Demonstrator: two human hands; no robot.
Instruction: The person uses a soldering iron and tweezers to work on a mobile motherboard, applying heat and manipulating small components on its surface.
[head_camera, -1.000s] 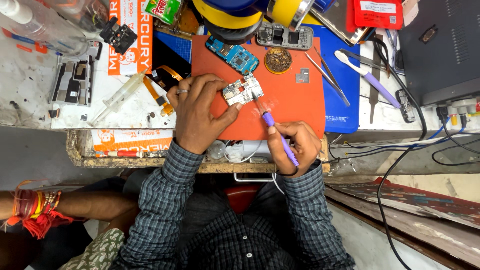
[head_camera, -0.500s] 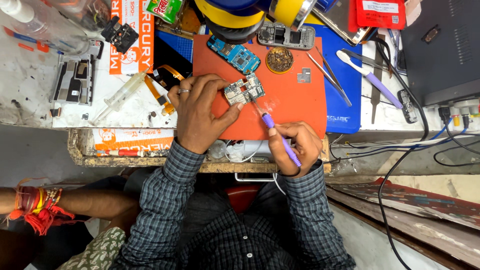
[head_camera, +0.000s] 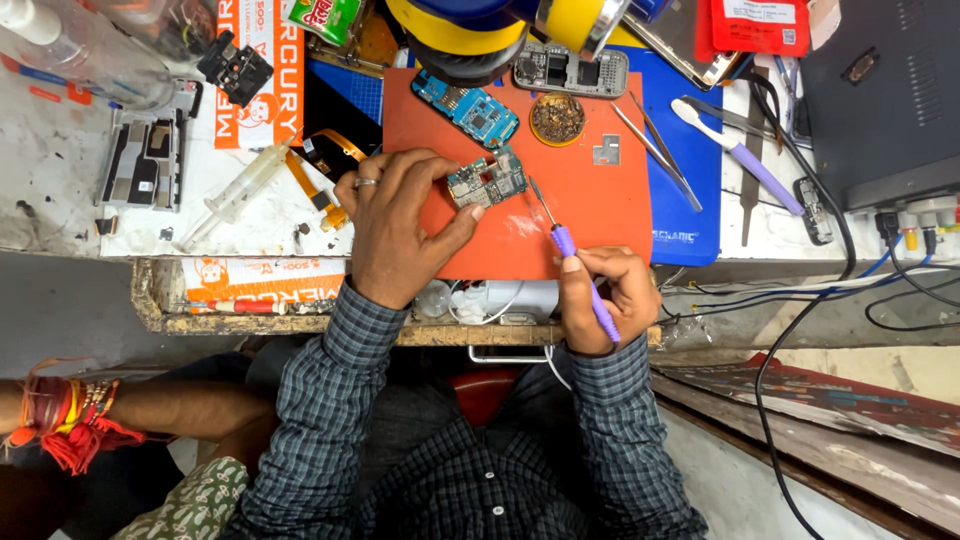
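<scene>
- The left hand (head_camera: 395, 225) rests on the orange work mat (head_camera: 600, 205) and pins a small circuit board (head_camera: 487, 180) under its fingertips.
- The right hand (head_camera: 610, 295) grips a purple-handled soldering iron (head_camera: 580, 272); its tip points at the board's right edge.
- A blue circuit board (head_camera: 467, 106), a round tin of brass wool (head_camera: 558, 118) and a small metal shield (head_camera: 605, 150) lie on the mat's far half.
- Tweezers (head_camera: 655, 150) lie across the mat's right edge.
- A syringe (head_camera: 243, 190) lies left of the mat.
</scene>
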